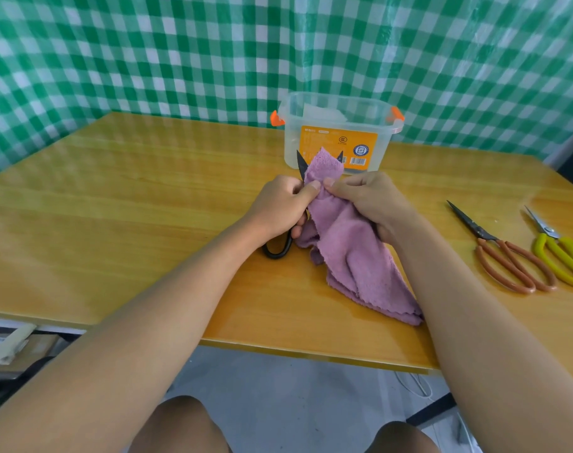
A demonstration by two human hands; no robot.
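Yellow worktop (147, 197), green-check backdrop. Left hand (278, 207) grips black scissors (300, 165) by the handles, blades up; right hand (370, 204) pinches limp purple cloth (353, 256) round them, mid-worktop. Cloth soft, light; scissors stiff, sharp: hold handles.

A glossy yellow-orange wooden table (147, 207) carries a clear plastic box with orange latches (339, 142) towards its far edge. On the right lie scissors with orange-brown loop handles (483, 236), with yellow-handled scissors (547, 231) just beside them. A crumpled purple terry cloth (360, 263) rests its lower end near the front.
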